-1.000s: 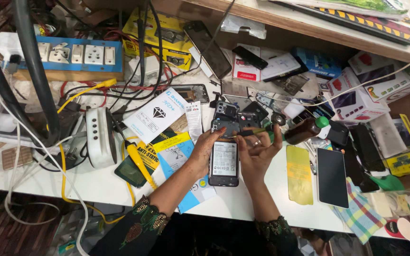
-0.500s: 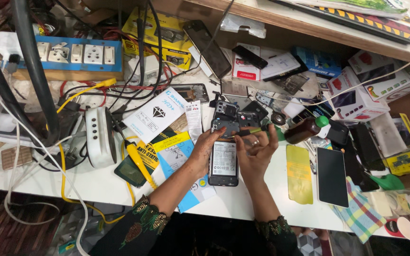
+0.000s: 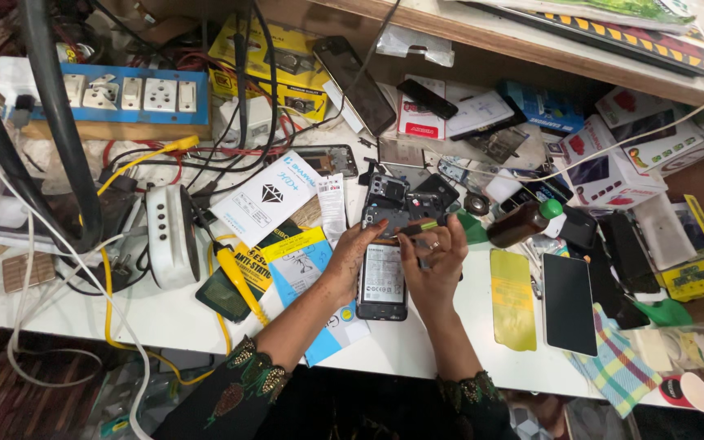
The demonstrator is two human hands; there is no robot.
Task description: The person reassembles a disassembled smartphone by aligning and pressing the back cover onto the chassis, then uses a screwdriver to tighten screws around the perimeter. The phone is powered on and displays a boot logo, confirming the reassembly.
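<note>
On a cluttered white worktop (image 3: pixel 165 326), an opened phone (image 3: pixel 383 273) lies flat with its back cover off, just in front of the person and between both hands. The left hand (image 3: pixel 350 257) rests against the phone's left edge, its fingers curled together along the side of the body, steadying it. The right hand (image 3: pixel 435 261) sits at the phone's upper right corner, its fingers pinched together on a slim tool (image 3: pixel 419 229) with a yellowish-green handle that points toward the top of the phone; a ring shows on one finger. Just beyond the phone lies a dark removed back panel (image 3: pixel 393 200) with camera cut-outs. To the right, near the right hand, a yellow sheet (image 3: pixel 512 297) lies flat, with a dark phone (image 3: pixel 569 303) face up beside it and a brown bottle with a green cap (image 3: pixel 523 224) on its side behind them. To the left lie a yellow-handled tool (image 3: pixel 236 277), printed packets (image 3: pixel 266 195), and a white round device (image 3: pixel 171 236). A blue socket strip (image 3: pixel 136 94) sits at the far left among tangled cables.
</note>
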